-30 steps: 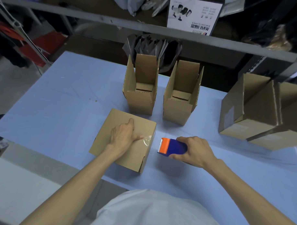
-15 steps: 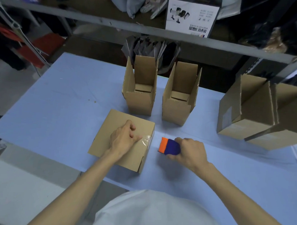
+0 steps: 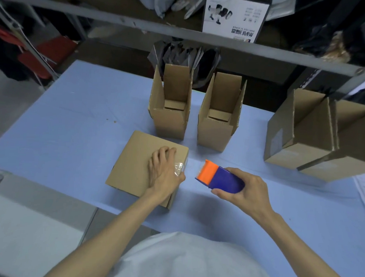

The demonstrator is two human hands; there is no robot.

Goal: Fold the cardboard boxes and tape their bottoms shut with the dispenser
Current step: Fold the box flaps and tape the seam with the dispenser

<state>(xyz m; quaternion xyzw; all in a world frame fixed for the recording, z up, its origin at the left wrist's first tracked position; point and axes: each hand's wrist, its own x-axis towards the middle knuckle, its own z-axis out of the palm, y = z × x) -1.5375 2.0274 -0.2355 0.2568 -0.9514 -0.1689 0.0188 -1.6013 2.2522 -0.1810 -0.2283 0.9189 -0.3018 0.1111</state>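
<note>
Blue bench (image 3: 75,114), upturned box (image 3: 131,167): left hand (image 3: 164,173) presses open-fingered to seat the tape (image 3: 179,169), right hand (image 3: 244,192) just beside the box, grip clamped round the dispenser (image 3: 219,177)

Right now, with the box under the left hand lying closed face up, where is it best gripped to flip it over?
Probably by its left and right side walls, coming down from above. The flat closed face on top of the box gives nothing to curl round, while the upright walls are free. The left hand presses at the right edge; the right hand holds the dispenser.
</note>
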